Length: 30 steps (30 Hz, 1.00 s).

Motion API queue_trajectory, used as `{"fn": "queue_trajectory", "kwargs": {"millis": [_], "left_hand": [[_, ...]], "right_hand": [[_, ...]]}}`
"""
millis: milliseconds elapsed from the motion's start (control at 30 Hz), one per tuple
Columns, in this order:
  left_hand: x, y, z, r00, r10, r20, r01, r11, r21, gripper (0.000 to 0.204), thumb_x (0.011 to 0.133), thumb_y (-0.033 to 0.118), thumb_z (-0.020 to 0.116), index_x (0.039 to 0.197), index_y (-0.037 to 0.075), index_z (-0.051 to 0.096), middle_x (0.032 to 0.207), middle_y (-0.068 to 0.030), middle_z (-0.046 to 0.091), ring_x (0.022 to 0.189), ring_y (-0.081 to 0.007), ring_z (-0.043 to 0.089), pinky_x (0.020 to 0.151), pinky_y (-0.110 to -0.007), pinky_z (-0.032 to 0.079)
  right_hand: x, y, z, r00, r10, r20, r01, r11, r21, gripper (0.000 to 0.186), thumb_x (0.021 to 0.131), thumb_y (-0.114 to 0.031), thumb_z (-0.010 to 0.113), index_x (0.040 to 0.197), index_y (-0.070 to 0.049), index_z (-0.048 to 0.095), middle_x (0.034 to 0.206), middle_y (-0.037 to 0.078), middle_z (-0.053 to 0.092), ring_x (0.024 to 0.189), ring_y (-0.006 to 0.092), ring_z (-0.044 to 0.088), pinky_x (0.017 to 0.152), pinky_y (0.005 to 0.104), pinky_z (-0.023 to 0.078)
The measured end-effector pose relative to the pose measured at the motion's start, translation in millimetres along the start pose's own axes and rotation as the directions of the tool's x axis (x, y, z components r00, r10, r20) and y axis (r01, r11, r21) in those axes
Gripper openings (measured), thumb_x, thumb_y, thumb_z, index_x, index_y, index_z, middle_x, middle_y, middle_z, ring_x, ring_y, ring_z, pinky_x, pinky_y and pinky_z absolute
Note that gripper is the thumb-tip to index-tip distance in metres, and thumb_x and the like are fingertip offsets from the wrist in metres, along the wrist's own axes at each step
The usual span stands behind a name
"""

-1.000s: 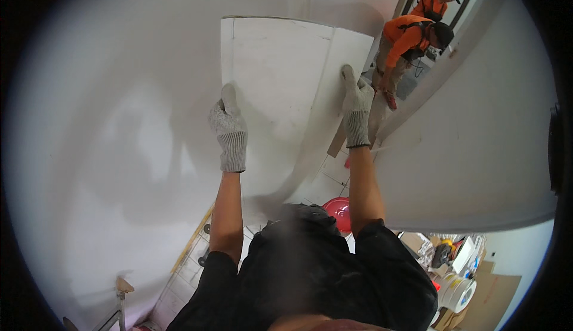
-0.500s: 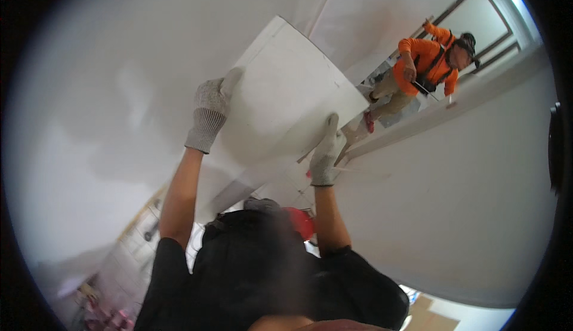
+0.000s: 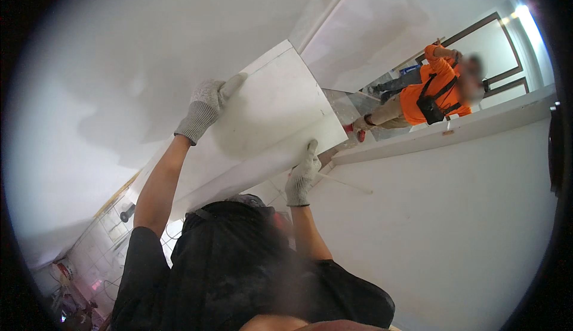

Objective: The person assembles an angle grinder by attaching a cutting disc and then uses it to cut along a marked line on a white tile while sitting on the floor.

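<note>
A white, flat rectangular panel [image 3: 277,101] is held up in front of me, tilted, with a thin line running near its upper left edge. My left hand [image 3: 209,101], in a grey knit glove, grips the panel's left edge, thumb lying on its face. At the lower right edge, my right hand [image 3: 304,174], gloved the same way, holds it with the thumb on the near face. The fingers behind the panel are hidden.
Pale walls [image 3: 418,211] stand close on both sides. At the upper right, a person in an orange top [image 3: 427,95] stands past a ledge [image 3: 418,140], with another person partly hidden behind. Tiling [image 3: 110,226] and clutter [image 3: 74,295] show at lower left.
The panel and both my hands have shifted left and somewhat lower in view. The person in orange has turned and raised an arm toward the head.
</note>
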State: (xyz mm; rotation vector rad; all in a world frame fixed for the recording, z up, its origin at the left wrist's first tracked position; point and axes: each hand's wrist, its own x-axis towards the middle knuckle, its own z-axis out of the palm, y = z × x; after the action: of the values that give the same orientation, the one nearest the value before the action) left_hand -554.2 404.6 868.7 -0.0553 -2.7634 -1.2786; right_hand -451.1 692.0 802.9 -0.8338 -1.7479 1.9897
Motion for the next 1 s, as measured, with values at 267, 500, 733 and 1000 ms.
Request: {"fn": "queue_trajectory", "kwargs": {"millis": [267,500,733,1000], "left_hand": [[-0.2,22.7,-0.5,0.990,-0.143,-0.007,0.143,0.989,-0.020,0.085,0.106,0.074,0.048,0.084,-0.005,0.072,0.063,-0.0210,0.055,0.062,-0.0344,0.057,0.069,-0.051,0.050],[4.4,27.6,-4.9,0.981,-0.186,0.062,0.190,0.980,-0.055,0.071,0.108,0.061,0.057,0.095,-0.007,0.073,0.068,-0.0230,0.058,0.066,-0.0289,0.059,0.069,-0.045,0.051],[8.5,15.4,2.0,0.998,-0.059,-0.012,0.059,0.998,-0.005,0.059,0.111,0.049,0.055,0.107,-0.007,0.072,0.074,-0.0207,0.066,0.069,-0.0278,0.060,0.073,-0.044,0.053],[18.7,-25.7,21.3,0.995,0.075,-0.071,-0.078,0.996,-0.036,0.045,0.102,0.039,0.054,0.113,0.001,0.074,0.091,-0.0246,0.072,0.093,-0.0447,0.068,0.089,-0.051,0.056]], "right_hand": [[12.5,5.6,-12.5,0.998,-0.014,0.061,0.019,0.996,-0.082,0.062,0.108,-0.063,0.058,0.073,-0.013,0.049,0.056,-0.003,0.043,0.039,0.0115,0.039,0.036,0.0320,0.032],[13.3,5.8,-14.8,0.999,0.009,0.041,-0.005,0.997,-0.078,0.061,0.107,-0.064,0.059,0.077,-0.012,0.051,0.056,-0.003,0.043,0.038,0.0115,0.037,0.036,0.0314,0.031],[10.6,3.9,-22.9,0.998,-0.025,0.059,0.035,0.985,-0.171,0.057,0.109,-0.059,0.060,0.094,-0.004,0.057,0.082,0.004,0.056,0.066,0.0102,0.051,0.058,0.0272,0.045],[0.9,-21.4,-21.7,0.949,-0.284,0.136,0.268,0.955,0.125,0.040,0.112,-0.032,0.062,0.084,-0.005,0.054,0.080,-0.002,0.052,0.074,0.0108,0.044,0.063,0.0326,0.037]]}}
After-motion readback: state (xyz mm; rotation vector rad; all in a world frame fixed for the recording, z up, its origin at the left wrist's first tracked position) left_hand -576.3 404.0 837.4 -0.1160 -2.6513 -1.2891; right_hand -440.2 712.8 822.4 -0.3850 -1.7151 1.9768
